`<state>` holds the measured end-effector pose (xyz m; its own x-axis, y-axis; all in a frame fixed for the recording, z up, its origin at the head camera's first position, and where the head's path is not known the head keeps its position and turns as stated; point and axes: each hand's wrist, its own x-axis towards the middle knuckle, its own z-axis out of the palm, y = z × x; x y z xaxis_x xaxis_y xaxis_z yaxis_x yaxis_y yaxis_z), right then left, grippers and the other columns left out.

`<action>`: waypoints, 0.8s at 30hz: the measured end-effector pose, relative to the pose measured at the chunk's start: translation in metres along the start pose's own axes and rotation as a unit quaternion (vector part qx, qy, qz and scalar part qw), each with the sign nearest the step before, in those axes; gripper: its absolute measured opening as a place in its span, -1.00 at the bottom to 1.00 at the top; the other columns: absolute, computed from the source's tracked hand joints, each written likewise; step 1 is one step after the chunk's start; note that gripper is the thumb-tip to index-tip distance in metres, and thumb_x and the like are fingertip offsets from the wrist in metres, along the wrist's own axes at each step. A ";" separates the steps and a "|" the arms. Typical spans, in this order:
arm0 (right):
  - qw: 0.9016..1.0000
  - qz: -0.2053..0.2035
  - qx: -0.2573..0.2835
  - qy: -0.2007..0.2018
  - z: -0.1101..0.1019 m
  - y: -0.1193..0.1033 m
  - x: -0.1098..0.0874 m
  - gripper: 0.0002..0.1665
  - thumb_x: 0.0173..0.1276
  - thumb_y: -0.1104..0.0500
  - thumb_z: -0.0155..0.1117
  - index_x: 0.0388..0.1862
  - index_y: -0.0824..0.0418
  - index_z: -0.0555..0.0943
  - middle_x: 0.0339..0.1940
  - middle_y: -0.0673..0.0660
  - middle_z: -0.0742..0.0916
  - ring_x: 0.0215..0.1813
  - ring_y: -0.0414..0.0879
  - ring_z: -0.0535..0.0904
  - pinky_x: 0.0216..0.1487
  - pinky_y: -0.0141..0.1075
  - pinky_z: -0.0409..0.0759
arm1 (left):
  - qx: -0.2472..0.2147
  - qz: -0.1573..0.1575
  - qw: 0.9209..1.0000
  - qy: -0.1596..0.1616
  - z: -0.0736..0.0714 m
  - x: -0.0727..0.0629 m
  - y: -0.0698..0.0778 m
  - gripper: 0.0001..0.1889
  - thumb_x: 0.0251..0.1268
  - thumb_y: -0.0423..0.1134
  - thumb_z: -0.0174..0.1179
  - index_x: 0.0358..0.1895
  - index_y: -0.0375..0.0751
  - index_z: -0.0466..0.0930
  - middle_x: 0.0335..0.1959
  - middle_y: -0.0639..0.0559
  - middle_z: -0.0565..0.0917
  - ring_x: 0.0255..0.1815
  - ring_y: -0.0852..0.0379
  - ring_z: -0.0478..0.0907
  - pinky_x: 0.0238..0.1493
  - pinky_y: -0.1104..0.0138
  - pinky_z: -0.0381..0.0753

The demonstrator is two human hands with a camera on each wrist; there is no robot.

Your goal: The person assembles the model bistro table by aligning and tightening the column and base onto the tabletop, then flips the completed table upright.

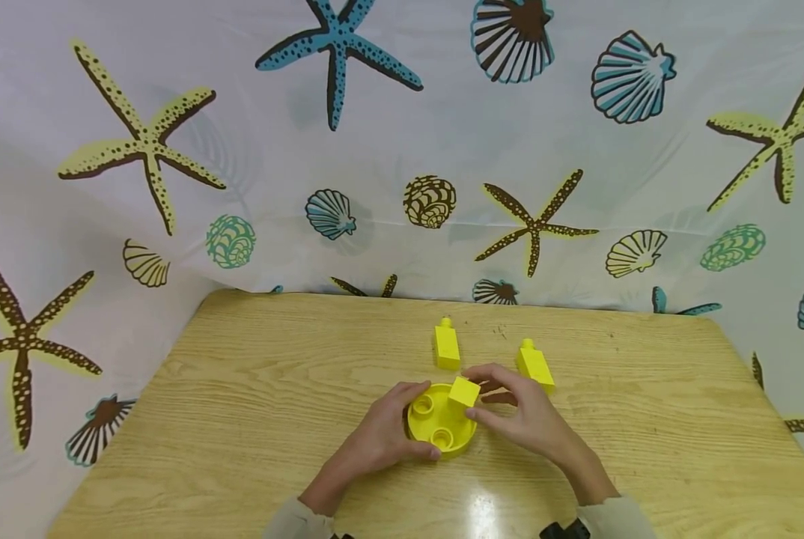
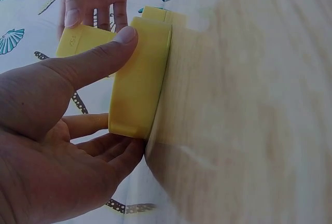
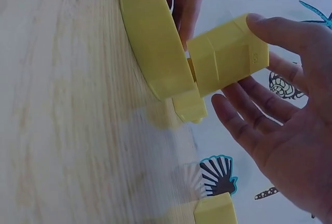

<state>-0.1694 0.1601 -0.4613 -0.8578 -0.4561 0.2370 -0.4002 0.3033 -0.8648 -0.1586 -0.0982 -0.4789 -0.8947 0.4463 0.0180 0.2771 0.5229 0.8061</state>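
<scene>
A shallow round yellow dish [image 1: 451, 416] rests on the table, its open face up with two ring-shaped sockets showing. My left hand [image 1: 382, 433] grips its left side, the thumb on the near rim and fingers round the far side. Above the dish's far right part, my right hand [image 1: 526, 415] holds a yellow plastic block [image 1: 465, 391] between thumb and fingers. In the right wrist view this block [image 3: 228, 53] stands out from the dish [image 3: 155, 42], tilted a little, its lower end right at the rim. The spot beneath the block is hidden from above.
Two more yellow blocks, each with a round peg, lie on the wooden table [image 1: 274, 374]: one block [image 1: 447, 348] beyond the dish, another block [image 1: 535, 367] just beyond my right hand. A white cloth [image 1: 388, 157] with shells and starfish hangs behind the table.
</scene>
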 end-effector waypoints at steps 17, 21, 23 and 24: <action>0.999 0.008 -0.042 0.029 0.004 -0.001 0.004 -0.54 0.42 0.13 0.42 0.27 0.10 0.64 0.00 0.00 0.71 -0.06 -0.07 0.69 -0.05 -0.26 0.74 | 0.005 0.006 1.000 0.002 -0.001 0.001 0.000 0.03 -0.03 -0.10 0.66 0.50 -0.41 0.31 0.37 -0.24 0.45 0.37 -0.17 0.44 0.40 -0.07 0.42; 1.000 0.003 -0.017 0.023 0.005 0.000 0.004 -0.54 0.45 0.10 0.40 0.27 0.16 0.62 0.15 0.02 0.69 0.12 -0.02 0.65 0.06 -0.23 0.72 | 0.002 0.006 1.000 0.004 0.000 0.001 -0.001 0.03 -0.05 -0.11 0.67 0.49 -0.42 0.31 0.37 -0.25 0.46 0.36 -0.17 0.44 0.40 -0.07 0.42; 1.000 0.005 0.010 0.017 0.005 0.000 0.004 -0.54 0.46 0.13 0.39 0.29 0.19 0.61 0.22 0.05 0.67 0.23 0.02 0.62 0.15 -0.19 0.68 | 0.000 0.005 1.000 0.004 0.000 0.001 -0.001 0.03 -0.05 -0.11 0.67 0.49 -0.42 0.32 0.36 -0.25 0.46 0.36 -0.17 0.45 0.40 -0.07 0.42; 1.000 0.007 0.023 0.015 0.005 0.000 0.003 -0.55 0.46 0.15 0.38 0.29 0.20 0.60 0.24 0.07 0.67 0.27 0.03 0.61 0.18 -0.18 0.67 | -0.001 0.005 1.000 0.004 0.000 0.001 -0.001 0.03 -0.05 -0.12 0.67 0.49 -0.42 0.32 0.36 -0.25 0.46 0.36 -0.17 0.45 0.40 -0.07 0.42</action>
<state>-0.1706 0.1542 -0.4627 -0.8724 -0.4270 0.2378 -0.3741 0.2703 -0.8872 -0.1595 -0.0983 -0.4791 -0.8947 0.4456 0.0302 0.2846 0.5168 0.8074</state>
